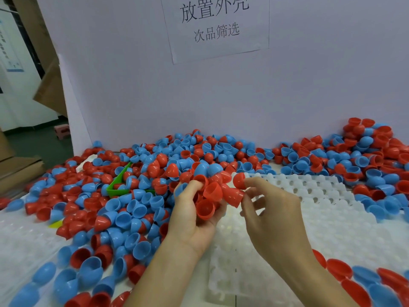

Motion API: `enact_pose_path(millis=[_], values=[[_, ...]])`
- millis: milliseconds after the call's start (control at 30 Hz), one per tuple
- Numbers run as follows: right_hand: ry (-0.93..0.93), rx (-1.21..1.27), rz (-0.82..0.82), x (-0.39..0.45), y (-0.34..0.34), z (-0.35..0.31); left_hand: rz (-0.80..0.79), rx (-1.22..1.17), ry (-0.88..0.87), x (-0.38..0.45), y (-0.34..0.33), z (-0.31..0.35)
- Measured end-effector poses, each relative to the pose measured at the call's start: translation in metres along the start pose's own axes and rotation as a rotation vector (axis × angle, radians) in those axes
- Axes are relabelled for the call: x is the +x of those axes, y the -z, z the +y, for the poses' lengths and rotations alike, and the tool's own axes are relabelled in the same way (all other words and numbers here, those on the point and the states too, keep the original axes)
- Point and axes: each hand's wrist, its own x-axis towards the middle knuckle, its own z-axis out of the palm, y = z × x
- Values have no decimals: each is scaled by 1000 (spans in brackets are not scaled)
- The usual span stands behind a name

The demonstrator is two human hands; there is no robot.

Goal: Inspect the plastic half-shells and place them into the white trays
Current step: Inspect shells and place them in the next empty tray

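**Red shells in hand, tray waiting underneath**

The left hand [194, 209] cradles a cluster of red half-shells [208, 196], fingers curled around them, some with the open side up. The right hand [270, 207] pinches one red shell [232, 194] at its rim between thumb and fingertips, drawing it from the cluster; another red shell [239, 181] sits just behind its fingertips, and whether it is held or resting I cannot tell. Both hands hover over the white tray [321, 196], whose pockets look mostly bare.

To do this step well, I would turn the pinched shell so rim and inside face the eye, check for cracks or flash, then seat it squarely in one pocket, filling row by row. A light grip on the rim seems wise, since thin plastic may flex.

Around the tray, a large heap of loose red and blue shells [124, 209] covers the table to the left and far side. A green bin [117, 185] lies half buried in it. A paper sign [215, 25] hangs on the far wall.
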Motion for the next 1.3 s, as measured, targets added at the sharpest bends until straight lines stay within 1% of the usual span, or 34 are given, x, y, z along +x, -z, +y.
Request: enact_pose_path(millis=[100, 167, 233, 300, 367, 467, 533, 633, 800, 867, 967, 1000, 1067, 1133, 1200, 1300], values=[[42, -4, -9, -1, -1, -4, 4, 37, -49, 1, 0, 6], [33, -3, -14, 0, -1, -5, 17, 65, -124, 3, 3, 17], [2, 18, -19, 1, 0, -5, 43, 140, -260, 6, 8, 32], [-24, 38, -36, 1, 0, -3, 74, 282, -460, 9, 16, 45], [-37, 34, -51, 1, -2, -1, 150, 395, -630, 12, 24, 57], [-68, 9, -73, -1, -3, 3, 257, 538, -753, 15, 34, 68], [-82, 20, -83, -1, -3, 3, 285, 580, -763, 16, 39, 71], [-87, 62, -92, 0, -2, 1, 314, 590, -722, 20, 41, 69], [-110, 97, -99, 1, -2, -2, 314, 648, -664, 19, 38, 64], [-118, 107, -107, 1, -2, -2, 321, 722, -666, 16, 37, 65], [-132, 108, -117, 2, -1, -1, 289, 982, -707, 9, 38, 70], [-135, 106, -118, 2, -1, 0, 267, 1125, -722, 8, 39, 71], [-147, 99, -123, 2, -1, 0, 260, 1500, -737, 6, 40, 72], [-152, 83, -130, 2, -2, 0, 323, 1822, -704, 5, 39, 70], [-144, 68, -132, 1, -2, 0, 388, 1980, -614, 4, 39, 65], [-143, 50, -138, 1, -1, 2, 443, 2013, -521, 4, 39, 60]])
